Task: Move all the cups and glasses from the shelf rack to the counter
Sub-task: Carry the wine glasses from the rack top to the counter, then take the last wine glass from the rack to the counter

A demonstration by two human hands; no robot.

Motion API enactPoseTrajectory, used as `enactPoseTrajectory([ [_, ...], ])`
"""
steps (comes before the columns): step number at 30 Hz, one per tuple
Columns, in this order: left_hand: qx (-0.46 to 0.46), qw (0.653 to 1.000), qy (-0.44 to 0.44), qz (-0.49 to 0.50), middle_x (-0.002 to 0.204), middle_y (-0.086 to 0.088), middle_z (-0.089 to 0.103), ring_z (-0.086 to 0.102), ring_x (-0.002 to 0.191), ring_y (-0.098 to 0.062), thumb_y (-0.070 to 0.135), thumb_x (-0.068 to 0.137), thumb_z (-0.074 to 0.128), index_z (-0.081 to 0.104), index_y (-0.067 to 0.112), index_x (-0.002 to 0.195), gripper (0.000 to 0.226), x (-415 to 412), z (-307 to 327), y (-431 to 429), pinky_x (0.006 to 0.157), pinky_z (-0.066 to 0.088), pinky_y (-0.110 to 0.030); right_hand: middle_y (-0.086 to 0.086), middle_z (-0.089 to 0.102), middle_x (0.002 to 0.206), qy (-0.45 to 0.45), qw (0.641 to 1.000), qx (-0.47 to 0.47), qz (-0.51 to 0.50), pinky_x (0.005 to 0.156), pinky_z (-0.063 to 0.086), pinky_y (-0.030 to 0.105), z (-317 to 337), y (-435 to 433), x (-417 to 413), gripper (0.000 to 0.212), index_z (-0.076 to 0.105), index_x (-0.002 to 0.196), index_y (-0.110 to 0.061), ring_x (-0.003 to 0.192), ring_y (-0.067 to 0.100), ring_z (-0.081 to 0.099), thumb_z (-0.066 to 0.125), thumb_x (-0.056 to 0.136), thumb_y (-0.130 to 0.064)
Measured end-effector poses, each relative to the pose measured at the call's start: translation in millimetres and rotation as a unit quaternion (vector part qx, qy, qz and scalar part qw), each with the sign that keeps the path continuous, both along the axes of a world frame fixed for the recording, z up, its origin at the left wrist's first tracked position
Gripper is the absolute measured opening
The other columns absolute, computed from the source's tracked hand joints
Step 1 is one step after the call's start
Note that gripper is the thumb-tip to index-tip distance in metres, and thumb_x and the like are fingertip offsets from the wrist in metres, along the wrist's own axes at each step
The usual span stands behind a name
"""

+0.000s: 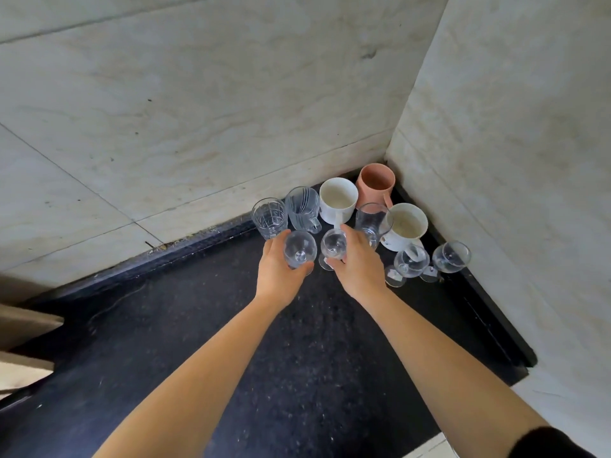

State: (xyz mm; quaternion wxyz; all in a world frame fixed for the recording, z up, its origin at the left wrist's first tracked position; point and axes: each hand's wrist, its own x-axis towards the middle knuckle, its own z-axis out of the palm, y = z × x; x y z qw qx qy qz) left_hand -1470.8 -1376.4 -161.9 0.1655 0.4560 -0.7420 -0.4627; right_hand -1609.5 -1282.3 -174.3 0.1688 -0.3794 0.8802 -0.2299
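Black counter (297,342) is taking the glassware, clustered in its far corner against the walls. Both hands are setting stemmed glasses at the cluster's front: left hand (277,272) is wrapped around one glass (299,249), right hand (358,262) is pinching another (334,247). Each foot should be landing flat, clear of the tumbler (269,217) and mugs (338,200), before fingers open.

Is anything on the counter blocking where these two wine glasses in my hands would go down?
Nothing visible does. The left hand and right hand each hold a wine glass over bare black counter. The other glasses and mugs stand just behind, toward the corner, so set them down short of that row.
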Motion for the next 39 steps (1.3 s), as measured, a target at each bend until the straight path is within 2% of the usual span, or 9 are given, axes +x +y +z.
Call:
enactPoseTrajectory([
  [3,-0.005,1.000,-0.003,-0.001,0.122,0.014,0.046,0.050,0.105,-0.007,0.024,0.076,0.083,0.049,0.035,0.132,0.067,-7.1,-3.7,-7.0,0.081,0.039,-0.014,0.005,0.048,0.152,0.004,1.000,0.021,0.007,0.097,0.052,0.049,-2.1,-4.0,-2.0,0.078,0.029,0.155,-0.023,0.132,0.030,0.056,0.074,0.092,-0.029],
  [8,-0.008,0.999,-0.030,-0.022,0.149,-0.003,0.045,0.049,0.130,-0.021,0.031,0.081,0.082,0.034,0.023,0.152,0.086,-12.7,-9.2,-14.8,0.103,0.047,-0.035,0.006,0.046,0.153,0.005,0.999,0.035,0.011,0.100,0.052,0.047,-0.5,-8.9,-4.7,0.079,0.026,0.158,-0.021,0.133,0.028,0.055,0.072,0.094,-0.033],
  [14,0.000,0.998,-0.038,-0.044,0.155,-0.001,0.038,0.046,0.135,-0.023,0.034,0.085,0.076,0.019,0.028,0.158,0.093,-3.4,0.8,-12.1,0.102,0.049,-0.047,0.008,0.034,0.161,-0.020,0.999,0.031,0.013,0.101,0.053,0.048,3.8,-0.9,1.4,0.089,0.014,0.162,-0.022,0.136,0.031,0.052,0.070,0.094,-0.011],
  [17,-0.046,0.996,-0.057,-0.045,0.160,-0.002,0.032,0.036,0.143,-0.024,0.038,0.093,0.066,0.019,0.024,0.158,0.081,12.0,16.6,-12.1,0.109,0.042,-0.049,0.007,0.032,0.162,0.014,0.999,0.031,0.008,0.086,0.058,0.046,15.7,6.9,4.7,0.082,0.017,0.160,-0.022,0.128,0.033,0.058,0.064,0.094,-0.007],
  [21,-0.160,0.985,-0.063,-0.022,0.164,-0.004,0.025,0.021,0.150,-0.024,0.038,0.102,0.049,0.028,0.018,0.156,0.061,39.9,61.0,-17.9,0.117,0.031,-0.049,0.011,0.045,0.152,0.061,0.996,-0.048,0.033,0.077,0.058,0.047,57.7,1.4,7.4,0.054,0.037,0.151,-0.014,0.119,0.035,0.062,0.056,0.100,-0.018],
  [25,-0.306,0.948,-0.086,0.025,0.162,-0.017,0.026,0.024,0.149,-0.039,0.040,0.105,0.039,0.032,0.011,0.154,0.057,70.4,129.7,-24.9,0.117,0.028,-0.055,0.018,0.040,0.157,0.120,0.980,-0.132,0.089,0.098,0.052,0.051,122.3,-19.6,14.5,0.052,0.044,0.150,-0.008,0.134,0.038,0.050,0.051,0.104,-0.031],
  [30,-0.410,0.891,-0.146,0.128,0.164,-0.018,0.021,0.017,0.151,-0.037,0.044,0.105,0.033,0.030,0.013,0.156,0.059,129.7,214.8,-2.3,0.118,0.024,-0.055,0.022,0.035,0.160,0.182,0.937,-0.246,0.169,0.109,0.042,0.054,198.6,-35.5,48.0,0.054,0.044,0.151,-0.008,0.140,0.041,0.043,0.049,0.105,-0.035],
  [34,-0.442,0.845,-0.206,0.219,0.165,-0.017,0.016,0.012,0.152,-0.035,0.047,0.104,0.031,0.026,0.016,0.157,0.062,197.9,253.3,53.3,0.118,0.021,-0.056,0.021,0.026,0.164,0.182,0.892,-0.320,0.262,0.117,0.033,0.050,236.5,-34.0,99.8,0.057,0.037,0.156,-0.011,0.147,0.038,0.033,0.043,0.106,-0.039],
  [39,-0.415,0.789,-0.297,0.340,0.164,-0.018,0.019,0.015,0.152,-0.037,0.051,0.102,0.028,0.030,0.016,0.156,0.064,295.5,263.9,162.7,0.117,0.024,-0.059,0.022,0.025,0.165,0.116,0.830,-0.386,0.385,0.117,0.031,0.054,248.6,-13.9,201.1,0.059,0.036,0.157,-0.013,0.148,0.041,0.031,0.044,0.105,-0.041],
])
